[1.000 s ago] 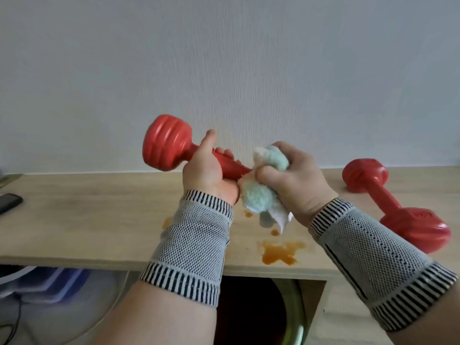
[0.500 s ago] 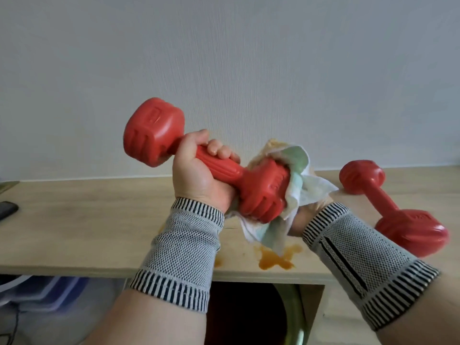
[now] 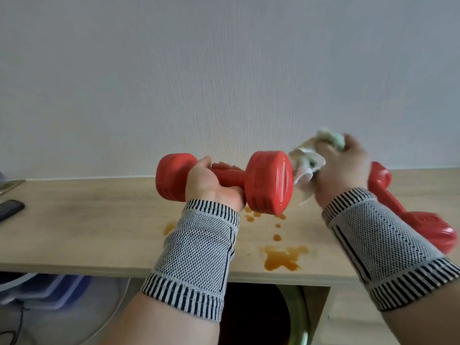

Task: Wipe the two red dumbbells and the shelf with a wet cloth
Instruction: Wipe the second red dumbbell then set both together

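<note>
My left hand [image 3: 211, 185] grips the handle of a red dumbbell [image 3: 270, 181], held level above the wooden shelf [image 3: 87, 227]. Just right of the dumbbell's right head, my right hand [image 3: 343, 168] clutches a crumpled pale green and white cloth [image 3: 307, 160], blurred by motion; the cloth sits beside that head's end face. A second red dumbbell [image 3: 423, 220] lies on the shelf at the right, partly hidden behind my right wrist. Orange-brown stains [image 3: 282, 258] mark the shelf below the held dumbbell.
A dark phone-like object [image 3: 10, 209] lies on the shelf at the far left. A white wall rises right behind the shelf. Under the shelf I see stacked bluish containers [image 3: 49, 290] at the left and a dark opening with a greenish round rim [image 3: 296, 317].
The held dumbbell turned from tilted to level and shifted right. My right hand pulled the cloth off the dumbbell's right head and moved up and to the right.
</note>
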A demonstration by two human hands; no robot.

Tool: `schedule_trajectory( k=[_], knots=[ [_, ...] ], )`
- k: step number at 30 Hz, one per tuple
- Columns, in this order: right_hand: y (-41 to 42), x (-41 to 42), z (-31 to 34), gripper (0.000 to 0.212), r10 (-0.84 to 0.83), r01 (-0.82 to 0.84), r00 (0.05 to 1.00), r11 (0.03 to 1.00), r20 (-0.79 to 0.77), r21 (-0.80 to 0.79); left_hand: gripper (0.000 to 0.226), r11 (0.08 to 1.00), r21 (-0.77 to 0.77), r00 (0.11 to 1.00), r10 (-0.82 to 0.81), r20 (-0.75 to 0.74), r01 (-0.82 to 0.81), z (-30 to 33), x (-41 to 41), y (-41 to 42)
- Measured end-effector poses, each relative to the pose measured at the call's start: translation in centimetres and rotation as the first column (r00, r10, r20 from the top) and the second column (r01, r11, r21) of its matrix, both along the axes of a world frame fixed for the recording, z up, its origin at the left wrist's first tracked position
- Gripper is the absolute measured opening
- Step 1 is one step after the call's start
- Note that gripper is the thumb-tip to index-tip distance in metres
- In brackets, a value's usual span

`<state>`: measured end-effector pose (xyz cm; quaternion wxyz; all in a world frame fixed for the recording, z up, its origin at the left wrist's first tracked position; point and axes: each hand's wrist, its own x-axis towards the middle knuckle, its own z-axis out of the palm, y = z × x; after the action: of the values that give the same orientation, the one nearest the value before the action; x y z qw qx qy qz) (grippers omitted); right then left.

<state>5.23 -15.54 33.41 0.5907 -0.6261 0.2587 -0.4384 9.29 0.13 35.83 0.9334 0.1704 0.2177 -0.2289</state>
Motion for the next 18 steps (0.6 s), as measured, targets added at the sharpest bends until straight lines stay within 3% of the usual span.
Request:
schedule_trajectory(
  k=[1,3,5,7,9,12,15,16,18],
  knots=[
    [-0.6,-0.2,0.7,0.004,-0.169,0.165,0.985,0.979,-0.029,-0.122,0.014,1.000,0.011,1.000,0.022,0.016,-0.023,-0.1,0.2,0.1],
    [-0.1,-1.0,2.0,0.013,-0.164,0.169,0.986,0.957,0.042,-0.237,0.022,0.994,0.071,0.995,0.072,0.073,-0.077,-0.1,0.2,0.0],
    [2.4,-1.3,2.6,0.031,0.111,-0.106,0.994,0.939,-0.004,-0.328,0.030,0.980,0.137,0.983,0.124,0.134,-0.142,0.1,0.2,-0.3],
    [5.0,-1.9,2.5,0.047,0.393,-0.406,0.913,0.862,-0.105,-0.303,0.031,0.957,0.193,0.965,0.181,0.190,-0.218,0.1,0.5,-0.4],
    [6.4,-2.4,2.2,0.041,0.525,-0.549,0.836,0.785,-0.161,-0.287,0.028,0.931,0.240,0.948,0.223,0.228,-0.276,0.0,1.0,-0.1],
    [6.6,-2.5,1.0,0.005,0.495,-0.538,0.836,0.652,-0.238,-0.533,0.029,0.929,0.244,0.942,0.215,0.258,-0.279,-0.3,1.3,0.3],
    [6.6,-1.7,-0.3,0.024,0.283,-0.392,0.916,0.479,-0.284,-0.786,0.030,0.948,0.187,0.925,0.185,0.332,-0.257,-0.3,1.0,0.2],
    [6.6,-1.4,-0.4,0.027,0.217,-0.353,0.935,0.492,-0.281,-0.795,0.030,0.953,0.164,0.911,0.178,0.373,-0.254,-0.3,0.8,0.1],
    [6.5,-1.0,-0.3,0.036,0.199,-0.381,0.919,0.674,-0.340,-0.633,0.031,0.961,0.140,0.875,0.152,0.460,-0.240,-0.1,0.4,0.0]
  ],
)
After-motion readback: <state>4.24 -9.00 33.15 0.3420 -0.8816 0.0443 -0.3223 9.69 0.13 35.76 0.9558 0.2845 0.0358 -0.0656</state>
